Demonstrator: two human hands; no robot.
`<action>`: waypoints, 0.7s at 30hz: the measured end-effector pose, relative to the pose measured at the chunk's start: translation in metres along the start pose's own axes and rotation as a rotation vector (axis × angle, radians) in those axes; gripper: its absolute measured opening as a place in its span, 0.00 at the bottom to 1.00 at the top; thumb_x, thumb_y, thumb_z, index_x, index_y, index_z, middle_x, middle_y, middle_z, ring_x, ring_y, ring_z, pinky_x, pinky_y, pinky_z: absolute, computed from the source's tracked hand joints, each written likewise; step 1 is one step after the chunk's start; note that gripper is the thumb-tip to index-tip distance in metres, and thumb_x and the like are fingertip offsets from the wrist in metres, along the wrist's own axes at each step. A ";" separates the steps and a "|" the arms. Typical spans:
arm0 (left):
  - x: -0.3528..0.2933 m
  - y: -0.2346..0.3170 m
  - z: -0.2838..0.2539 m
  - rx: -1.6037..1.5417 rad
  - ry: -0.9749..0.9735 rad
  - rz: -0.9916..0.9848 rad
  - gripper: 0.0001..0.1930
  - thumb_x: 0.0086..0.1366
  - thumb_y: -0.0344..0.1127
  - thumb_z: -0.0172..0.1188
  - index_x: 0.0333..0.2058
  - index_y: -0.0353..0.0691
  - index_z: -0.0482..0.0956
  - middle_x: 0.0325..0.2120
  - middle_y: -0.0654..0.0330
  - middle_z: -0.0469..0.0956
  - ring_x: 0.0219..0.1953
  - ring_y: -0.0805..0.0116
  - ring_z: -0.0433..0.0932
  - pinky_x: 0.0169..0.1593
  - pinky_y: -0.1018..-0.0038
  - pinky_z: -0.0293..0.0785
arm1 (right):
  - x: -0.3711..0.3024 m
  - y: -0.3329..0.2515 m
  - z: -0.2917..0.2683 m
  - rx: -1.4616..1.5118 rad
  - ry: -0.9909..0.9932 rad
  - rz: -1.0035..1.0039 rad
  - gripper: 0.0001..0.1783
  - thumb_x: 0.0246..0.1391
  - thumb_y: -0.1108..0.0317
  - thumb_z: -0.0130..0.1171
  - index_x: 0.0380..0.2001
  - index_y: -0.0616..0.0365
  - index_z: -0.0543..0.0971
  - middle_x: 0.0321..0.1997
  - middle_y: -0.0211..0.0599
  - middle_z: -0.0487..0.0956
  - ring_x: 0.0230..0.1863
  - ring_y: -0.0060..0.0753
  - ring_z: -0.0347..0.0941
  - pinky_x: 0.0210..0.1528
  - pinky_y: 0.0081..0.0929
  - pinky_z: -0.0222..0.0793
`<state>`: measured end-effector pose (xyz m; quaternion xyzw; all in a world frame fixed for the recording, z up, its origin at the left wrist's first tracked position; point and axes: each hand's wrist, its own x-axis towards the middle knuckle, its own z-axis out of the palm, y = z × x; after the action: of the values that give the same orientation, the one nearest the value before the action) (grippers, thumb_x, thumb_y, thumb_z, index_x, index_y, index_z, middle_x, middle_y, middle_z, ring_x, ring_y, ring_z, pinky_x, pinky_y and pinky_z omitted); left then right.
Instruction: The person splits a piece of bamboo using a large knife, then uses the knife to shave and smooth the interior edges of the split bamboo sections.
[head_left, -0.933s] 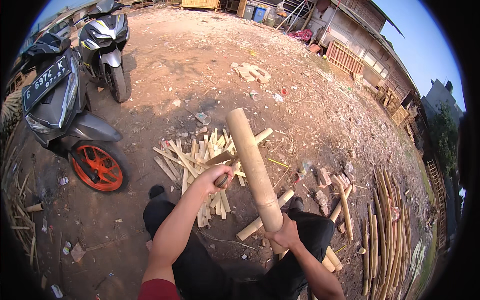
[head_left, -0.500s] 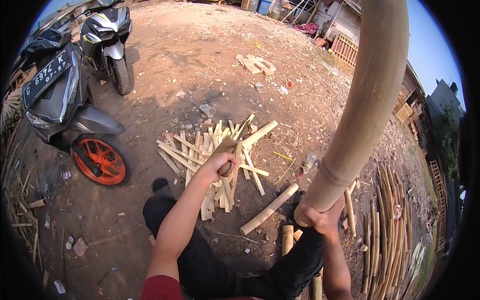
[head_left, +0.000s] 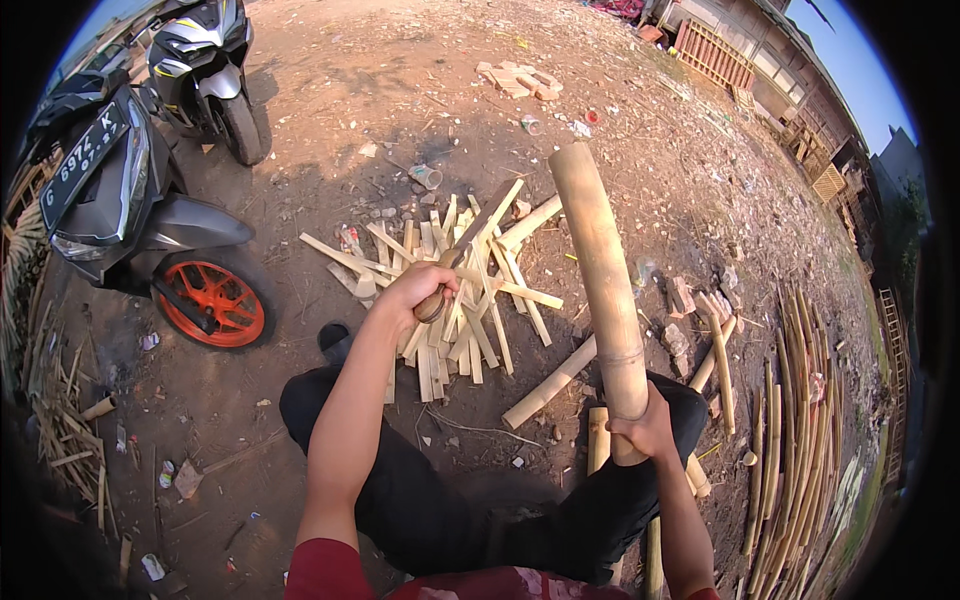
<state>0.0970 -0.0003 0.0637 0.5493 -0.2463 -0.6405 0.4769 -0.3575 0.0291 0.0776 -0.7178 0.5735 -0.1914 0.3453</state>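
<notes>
My left hand (head_left: pixel 420 288) is closed around the wooden handle of a machete (head_left: pixel 485 216), its blade pointing forward and to the right. Beneath the blade lies a loose pile of pale split bamboo strips (head_left: pixel 432 362). With my right hand (head_left: pixel 648 428) I grip the lower end of a thick bamboo pole (head_left: pixel 598 260) beside my right knee. The pole stands tilted, its cut top end leaning forward and slightly left, apart from the machete. Part of the pole's lower end is hidden by my fingers and thumb.
Shorter bamboo pieces (head_left: pixel 552 382) lie by my right leg, near broken bricks (head_left: pixel 680 297). Long bamboo poles (head_left: pixel 795 440) are stacked at the right. Two parked motorbikes stand at the left, the nearer with an orange wheel (head_left: pixel 212 300). Flat pale pieces (head_left: pixel 518 79) lie farther ahead.
The bamboo pole's upper end has swung down and forward, away from the view, so its cut top now shows. The machete has turned in my left hand, which moved slightly left and up.
</notes>
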 end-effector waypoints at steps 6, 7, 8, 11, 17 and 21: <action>-0.025 0.015 -0.032 -0.063 0.109 0.033 0.06 0.58 0.29 0.60 0.24 0.44 0.73 0.19 0.67 0.73 0.17 0.76 0.70 0.22 0.76 0.67 | 0.001 0.055 0.098 0.425 -0.170 0.334 0.33 0.35 0.64 0.74 0.47 0.68 0.79 0.42 0.47 0.84 0.41 0.40 0.83 0.47 0.39 0.77; -0.025 0.013 -0.040 -0.119 0.140 0.056 0.06 0.58 0.30 0.60 0.24 0.45 0.73 0.18 0.67 0.73 0.17 0.77 0.70 0.22 0.77 0.67 | 0.002 0.070 0.118 0.352 -0.171 0.405 0.34 0.35 0.63 0.74 0.49 0.68 0.79 0.42 0.48 0.84 0.40 0.42 0.83 0.47 0.39 0.78; -0.033 0.018 -0.041 -0.127 0.159 0.046 0.05 0.59 0.31 0.61 0.26 0.45 0.73 0.18 0.69 0.73 0.17 0.79 0.69 0.21 0.78 0.67 | 0.002 0.081 0.135 0.272 -0.171 0.475 0.35 0.36 0.63 0.74 0.50 0.67 0.78 0.42 0.49 0.84 0.40 0.45 0.83 0.47 0.40 0.78; -0.040 0.023 -0.054 -0.222 0.215 0.071 0.05 0.60 0.32 0.61 0.27 0.46 0.74 0.19 0.71 0.73 0.17 0.80 0.71 0.21 0.78 0.67 | 0.008 0.120 0.182 -0.212 -0.102 0.588 0.47 0.38 0.60 0.74 0.63 0.65 0.69 0.54 0.56 0.78 0.54 0.60 0.76 0.58 0.48 0.73; -0.067 0.022 -0.079 -0.321 0.461 0.179 0.06 0.61 0.31 0.60 0.27 0.47 0.72 0.20 0.69 0.73 0.19 0.78 0.73 0.23 0.77 0.68 | 0.041 0.076 0.260 -0.451 -0.085 -0.067 0.45 0.46 0.59 0.73 0.63 0.67 0.64 0.64 0.61 0.66 0.64 0.67 0.64 0.66 0.53 0.64; -0.079 0.026 -0.095 -0.417 0.712 0.238 0.06 0.61 0.30 0.61 0.28 0.47 0.72 0.21 0.68 0.73 0.20 0.76 0.73 0.23 0.76 0.69 | 0.105 0.009 0.366 -0.333 -0.488 -0.033 0.40 0.49 0.58 0.70 0.61 0.67 0.67 0.60 0.61 0.71 0.61 0.67 0.69 0.64 0.51 0.69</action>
<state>0.1900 0.0784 0.0967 0.5957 0.0069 -0.3874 0.7036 -0.0903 0.0292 -0.1937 -0.7987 0.4851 0.0781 0.3474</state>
